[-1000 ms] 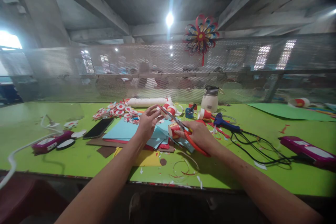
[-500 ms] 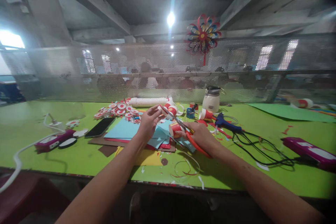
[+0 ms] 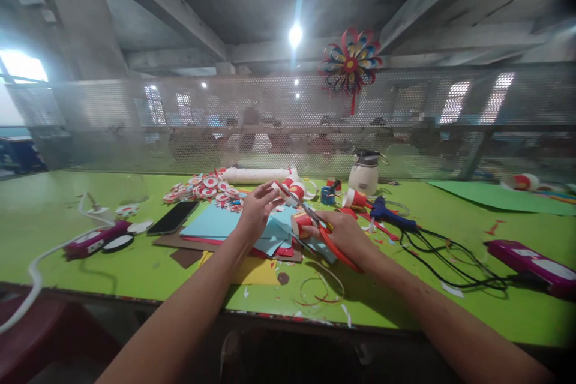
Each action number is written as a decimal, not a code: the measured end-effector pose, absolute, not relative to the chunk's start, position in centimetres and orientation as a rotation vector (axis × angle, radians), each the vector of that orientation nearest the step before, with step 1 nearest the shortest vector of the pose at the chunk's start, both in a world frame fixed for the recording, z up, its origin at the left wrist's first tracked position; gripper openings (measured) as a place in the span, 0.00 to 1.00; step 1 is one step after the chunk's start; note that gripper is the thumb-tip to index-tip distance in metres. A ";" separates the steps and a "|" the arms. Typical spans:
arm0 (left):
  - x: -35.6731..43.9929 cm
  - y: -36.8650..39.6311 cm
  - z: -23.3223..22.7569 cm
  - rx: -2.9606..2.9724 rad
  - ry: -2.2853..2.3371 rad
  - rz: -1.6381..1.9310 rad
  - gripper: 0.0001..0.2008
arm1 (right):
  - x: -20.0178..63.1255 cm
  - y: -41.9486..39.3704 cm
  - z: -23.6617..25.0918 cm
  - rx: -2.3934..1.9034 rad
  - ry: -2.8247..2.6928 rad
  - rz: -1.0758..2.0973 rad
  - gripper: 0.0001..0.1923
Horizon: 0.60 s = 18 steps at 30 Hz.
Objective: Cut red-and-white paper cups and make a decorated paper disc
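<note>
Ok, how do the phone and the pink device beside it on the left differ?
The phone is black, flat and thin, with no cable seen; the pink device is magenta with a white panel, thicker, and a white cable runs by it. The phone lies nearer the left hand. Both lie flat on the green table.

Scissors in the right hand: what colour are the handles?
Red-orange handles on the scissors, gripped by the right hand; the head view shows it.

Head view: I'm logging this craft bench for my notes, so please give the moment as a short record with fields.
left hand: left hand pinches a small red-and-white paper piece
right hand: right hand grips red-handled scissors, blades at that piece
under hands: blue paper sheets on the green table
left of sheets: black phone
right of hands: blue glue gun, black cables
</note>
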<state>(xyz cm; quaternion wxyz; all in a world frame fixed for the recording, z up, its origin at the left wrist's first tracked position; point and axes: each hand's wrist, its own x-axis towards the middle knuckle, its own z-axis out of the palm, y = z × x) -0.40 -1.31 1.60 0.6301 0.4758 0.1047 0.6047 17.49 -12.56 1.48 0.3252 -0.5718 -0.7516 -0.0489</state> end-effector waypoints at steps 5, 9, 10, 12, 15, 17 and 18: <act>-0.6 -1.1 1.6 1.084 0.243 1.383 0.16 | 17.7 -12.5 1.6 -1.513 -1.972 -0.110 0.20; -0.5 -1.2 1.6 1.096 0.257 1.369 0.17 | 17.7 -12.6 1.6 -1.514 -1.963 -0.124 0.21; -0.5 -1.2 1.6 1.099 0.259 1.368 0.17 | 17.6 -12.6 1.6 -1.514 -1.963 -0.121 0.20; -0.5 -1.3 1.6 1.101 0.268 1.373 0.17 | 17.5 -12.7 1.7 -1.509 -1.965 -0.109 0.20; -0.4 -1.4 1.6 1.098 0.277 1.400 0.17 | 17.3 -12.8 1.7 -1.494 -1.961 -0.092 0.19; -0.3 -1.4 1.7 1.103 0.280 1.419 0.17 | 17.2 -12.8 1.7 -1.487 -1.958 -0.080 0.19; -0.3 -1.4 1.7 1.108 0.284 1.426 0.17 | 17.2 -12.8 1.7 -1.487 -1.958 -0.075 0.19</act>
